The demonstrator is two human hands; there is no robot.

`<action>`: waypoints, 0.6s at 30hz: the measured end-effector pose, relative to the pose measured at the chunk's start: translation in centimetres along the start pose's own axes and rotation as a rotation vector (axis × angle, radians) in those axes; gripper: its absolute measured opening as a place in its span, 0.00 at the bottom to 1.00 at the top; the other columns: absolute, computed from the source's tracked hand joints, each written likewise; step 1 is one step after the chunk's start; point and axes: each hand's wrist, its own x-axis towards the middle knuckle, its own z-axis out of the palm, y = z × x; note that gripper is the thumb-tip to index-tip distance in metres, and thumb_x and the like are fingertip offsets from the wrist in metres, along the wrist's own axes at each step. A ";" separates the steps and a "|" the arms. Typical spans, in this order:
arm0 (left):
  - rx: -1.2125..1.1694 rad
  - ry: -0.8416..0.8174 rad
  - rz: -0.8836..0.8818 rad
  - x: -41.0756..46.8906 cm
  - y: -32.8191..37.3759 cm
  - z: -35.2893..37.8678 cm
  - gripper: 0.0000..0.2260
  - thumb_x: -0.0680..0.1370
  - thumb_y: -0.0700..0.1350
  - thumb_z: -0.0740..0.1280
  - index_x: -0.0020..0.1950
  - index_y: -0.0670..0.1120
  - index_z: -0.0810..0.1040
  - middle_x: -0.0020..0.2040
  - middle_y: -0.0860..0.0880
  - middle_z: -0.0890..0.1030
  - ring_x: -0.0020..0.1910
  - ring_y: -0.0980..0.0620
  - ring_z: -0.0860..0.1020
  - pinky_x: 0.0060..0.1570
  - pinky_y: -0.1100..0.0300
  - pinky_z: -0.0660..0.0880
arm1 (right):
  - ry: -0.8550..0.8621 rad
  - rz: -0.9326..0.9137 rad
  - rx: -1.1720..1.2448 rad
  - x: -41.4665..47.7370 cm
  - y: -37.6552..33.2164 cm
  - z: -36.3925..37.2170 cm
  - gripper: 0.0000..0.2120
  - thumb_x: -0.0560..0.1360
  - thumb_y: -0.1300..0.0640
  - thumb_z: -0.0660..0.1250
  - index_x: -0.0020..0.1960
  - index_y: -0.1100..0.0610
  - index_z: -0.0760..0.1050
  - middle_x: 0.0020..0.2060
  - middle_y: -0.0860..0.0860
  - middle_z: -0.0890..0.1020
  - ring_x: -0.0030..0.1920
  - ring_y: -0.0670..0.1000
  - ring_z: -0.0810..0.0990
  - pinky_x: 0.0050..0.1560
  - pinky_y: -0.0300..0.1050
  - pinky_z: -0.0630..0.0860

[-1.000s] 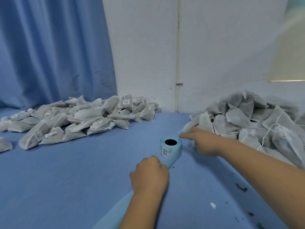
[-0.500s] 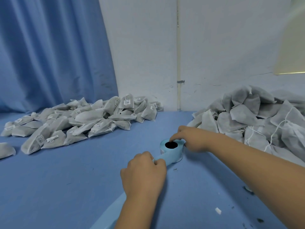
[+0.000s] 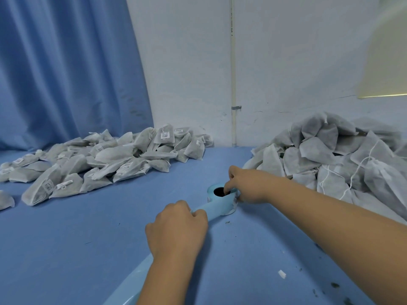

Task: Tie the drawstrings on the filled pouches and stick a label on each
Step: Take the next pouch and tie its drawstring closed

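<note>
Grey labelled pouches [image 3: 123,159] lie left, unlabelled heap [image 3: 330,155] right of roll [image 3: 212,192]

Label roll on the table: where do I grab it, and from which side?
From above, on its right: one finger down the open core, thumb on the outer wall, as the right hand pinches it. The label roll stands on end, core up, and its loose strip runs near-left into the left hand, so that side is taken.
</note>
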 end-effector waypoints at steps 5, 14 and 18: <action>0.016 0.008 -0.018 0.1 -0.2 -0.3 0.10 0.76 0.51 0.57 0.38 0.48 0.69 0.40 0.51 0.75 0.41 0.47 0.74 0.48 0.54 0.73 | 0.025 -0.050 -0.137 -0.5 -0.5 -0.3 0.16 0.76 0.60 0.63 0.62 0.48 0.74 0.53 0.52 0.65 0.42 0.56 0.73 0.31 0.43 0.59; 0.078 -0.065 -0.065 0.4 -0.8 0.0 0.10 0.76 0.50 0.56 0.37 0.49 0.67 0.40 0.52 0.75 0.43 0.48 0.73 0.47 0.54 0.67 | 0.034 -0.068 -0.151 -1.6 0.0 -0.8 0.18 0.77 0.58 0.62 0.66 0.48 0.71 0.56 0.52 0.64 0.42 0.54 0.71 0.42 0.51 0.74; 0.088 -0.076 -0.077 0.5 -1.0 0.0 0.09 0.76 0.50 0.56 0.37 0.50 0.68 0.40 0.53 0.74 0.44 0.48 0.73 0.47 0.54 0.65 | 0.050 -0.055 -0.092 -1.9 0.0 -0.2 0.17 0.77 0.57 0.63 0.65 0.47 0.71 0.58 0.51 0.64 0.41 0.53 0.71 0.44 0.51 0.75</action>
